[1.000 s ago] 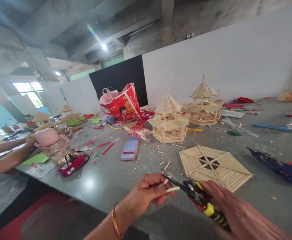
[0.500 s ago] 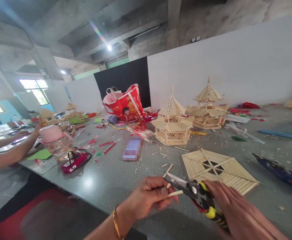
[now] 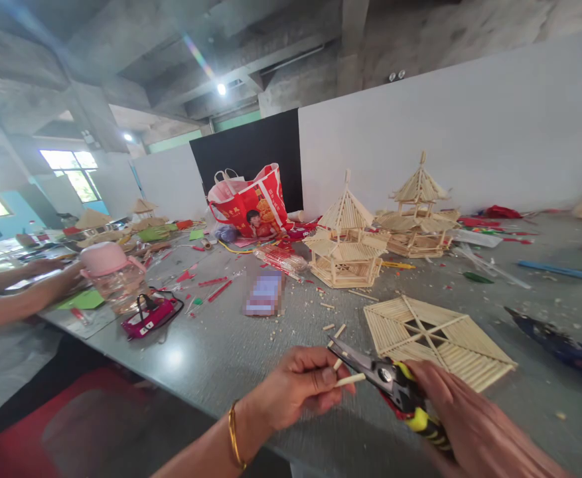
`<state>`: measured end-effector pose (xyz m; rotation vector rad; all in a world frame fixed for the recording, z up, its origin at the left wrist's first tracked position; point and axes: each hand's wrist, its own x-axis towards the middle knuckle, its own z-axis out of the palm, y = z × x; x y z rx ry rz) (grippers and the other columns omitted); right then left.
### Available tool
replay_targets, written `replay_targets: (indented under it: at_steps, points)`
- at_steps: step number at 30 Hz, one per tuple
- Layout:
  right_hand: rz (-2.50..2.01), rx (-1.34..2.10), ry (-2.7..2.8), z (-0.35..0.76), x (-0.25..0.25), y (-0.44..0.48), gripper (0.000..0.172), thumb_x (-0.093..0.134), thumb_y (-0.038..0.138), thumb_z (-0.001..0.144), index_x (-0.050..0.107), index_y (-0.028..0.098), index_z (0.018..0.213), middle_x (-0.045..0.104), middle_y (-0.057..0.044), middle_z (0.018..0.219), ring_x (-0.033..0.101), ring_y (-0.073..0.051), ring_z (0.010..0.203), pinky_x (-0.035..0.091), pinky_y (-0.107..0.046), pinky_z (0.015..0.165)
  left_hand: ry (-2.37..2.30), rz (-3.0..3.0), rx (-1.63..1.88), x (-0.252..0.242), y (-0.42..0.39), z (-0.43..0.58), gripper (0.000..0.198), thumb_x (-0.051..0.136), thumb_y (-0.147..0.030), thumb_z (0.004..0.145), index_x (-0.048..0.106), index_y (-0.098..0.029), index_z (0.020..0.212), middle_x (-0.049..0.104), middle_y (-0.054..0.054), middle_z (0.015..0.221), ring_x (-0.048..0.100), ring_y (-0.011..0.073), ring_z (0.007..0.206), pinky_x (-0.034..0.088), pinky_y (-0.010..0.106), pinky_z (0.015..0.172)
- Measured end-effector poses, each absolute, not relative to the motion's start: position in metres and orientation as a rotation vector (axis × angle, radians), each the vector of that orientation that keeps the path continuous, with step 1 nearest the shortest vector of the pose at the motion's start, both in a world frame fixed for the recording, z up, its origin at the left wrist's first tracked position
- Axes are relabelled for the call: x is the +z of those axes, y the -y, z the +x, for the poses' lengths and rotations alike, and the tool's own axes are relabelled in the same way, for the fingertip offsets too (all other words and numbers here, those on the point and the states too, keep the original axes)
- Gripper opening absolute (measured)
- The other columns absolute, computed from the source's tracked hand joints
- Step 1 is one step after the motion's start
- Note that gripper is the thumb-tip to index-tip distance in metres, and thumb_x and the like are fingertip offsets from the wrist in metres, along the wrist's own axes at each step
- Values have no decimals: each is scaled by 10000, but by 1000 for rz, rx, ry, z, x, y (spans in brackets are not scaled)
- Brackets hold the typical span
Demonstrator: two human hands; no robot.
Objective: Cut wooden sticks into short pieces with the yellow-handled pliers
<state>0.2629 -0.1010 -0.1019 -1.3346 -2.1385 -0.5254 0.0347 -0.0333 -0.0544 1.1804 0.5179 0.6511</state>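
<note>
My left hand [image 3: 308, 382] pinches short pale wooden sticks [image 3: 351, 380] between thumb and fingers. One stick points right; another slants up by the blades. My right hand [image 3: 462, 411] is wrapped round the yellow-and-black handles of a pair of cutting shears [image 3: 385, 375]. The shears' blades lie nearly together across the slanted stick, just above my left fingertips; whether they touch it I cannot tell. Behind the shears lies a flat hexagonal stick panel [image 3: 454, 362] with an opening in its middle. Part of the right hand's grip is hidden behind its own back.
Two stick-built pavilions [image 3: 345, 232] [image 3: 420, 212] stand behind the panel. A phone [image 3: 265, 293], a pink-lidded bottle [image 3: 114, 275], a purple pouch [image 3: 152, 315] and a red bag [image 3: 251, 206] are on the table [image 3: 211, 358]. Scraps lie scattered. Another person's arm [image 3: 26, 295] is at left.
The shears' blades have drawn closer together by the slanted stick. Both hands keep nearly the same place, and the view has shifted slightly.
</note>
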Motion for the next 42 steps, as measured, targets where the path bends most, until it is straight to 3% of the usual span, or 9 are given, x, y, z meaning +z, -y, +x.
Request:
replay_targets:
  at_steps: [5,9,16,22,34,37,42]
  points:
    - [-1153,-641,2088,257,-85,101,516,433,149,657,399,127,1171,691,-126,895,676,-232,772,562,-284,611,-519,1218,676,-51,30,34,287,692,-393,697,640,-116,746,504,-7,603,371,28,469,211,186,427]
    - [-1126,-611,2075,253,-74,101,521,429,147,659,399,145,1180,699,-114,889,680,-237,748,561,-293,585,-498,1286,683,-51,28,31,278,657,-391,735,650,-114,761,460,-20,544,365,41,469,204,197,437]
    - [-1210,-511,2143,253,-79,94,420,430,151,693,402,166,1112,688,-115,901,677,-223,779,564,-285,638,-512,1344,673,-51,24,28,285,622,-397,763,655,-115,791,440,-23,543,327,45,468,186,208,445]
    - [-1291,-614,2098,259,-91,86,547,451,175,678,378,113,1217,618,-160,1070,617,-268,969,534,-372,788,-539,1422,695,-45,25,27,306,598,-418,777,659,-121,822,443,-30,539,335,44,465,193,201,445]
    - [-1287,-596,2100,256,-75,84,417,452,132,678,431,159,1094,619,-121,924,615,-250,809,511,-404,705,-486,1259,623,-50,26,26,301,663,-404,720,669,-105,757,434,-20,537,327,39,453,164,210,426]
    - [-1294,-545,2110,258,-75,84,425,462,122,653,441,166,1075,619,-111,921,612,-246,812,509,-385,709,-453,1198,609,-51,25,26,308,700,-404,678,658,-105,732,403,-32,522,279,30,433,140,209,416]
    - [-1270,-511,2178,263,-74,82,450,448,90,633,432,143,1079,614,-110,893,611,-223,779,513,-343,688,-440,1161,557,-52,23,26,284,705,-373,684,649,-104,754,441,-18,548,333,34,457,143,198,408]
